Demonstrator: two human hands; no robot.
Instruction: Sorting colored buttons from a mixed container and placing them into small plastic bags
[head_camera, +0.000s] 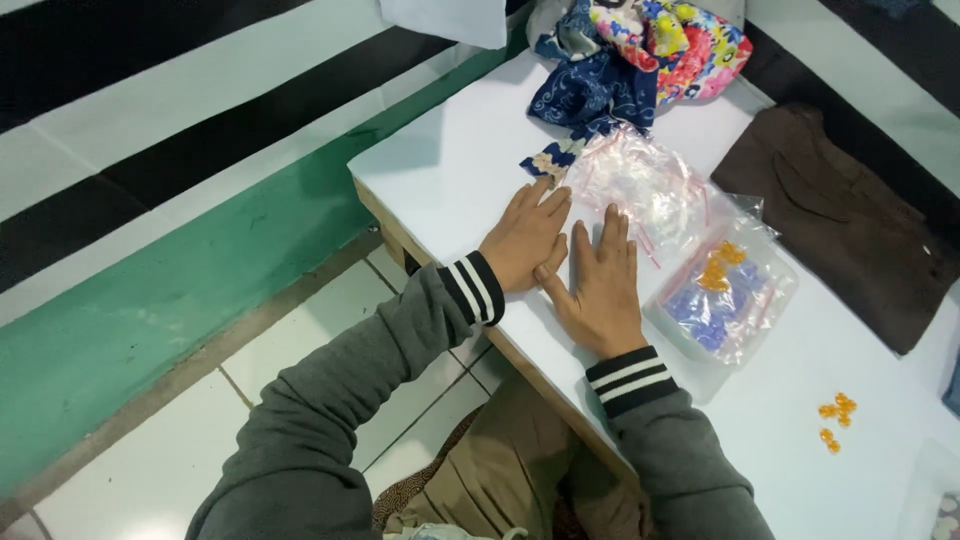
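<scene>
Two hands lie flat on the white desk (450, 170), palms down, fingers spread and holding nothing: the left hand (523, 238) with its fingertips just at the near edge of a heap of small clear plastic bags with red zip strips (640, 180), the right hand (603, 285) beside it, its index and middle fingertips touching that same heap. The thumbs meet or nearly meet between them. Both wrists come out of grey sleeves with black-and-white striped cuffs (478, 288). Just right of the right hand, touching or nearly touching its edge, lies a fuller clear bag (725, 290) holding small orange and blue-violet pieces, too small to tell apart further. Judging by the flat, pressing pose, the step in hand looks like smoothing or steadying the empty bags against the desk; picking one off the heap would call for a light pinch at a zip edge, since the thin film is likely to cling and slide. Farther out on the desk, well apart from the hands, sits a little cluster of loose orange pieces (836, 415). At the far end are bunched cloths, one dark blue patterned (585, 95) and one bright floral (690, 45), and a brown cloth (830, 215) lies spread to the right. Beyond the desk's left edge are a tiled floor (300, 330) and a green, black and white striped wall (150, 200).
</scene>
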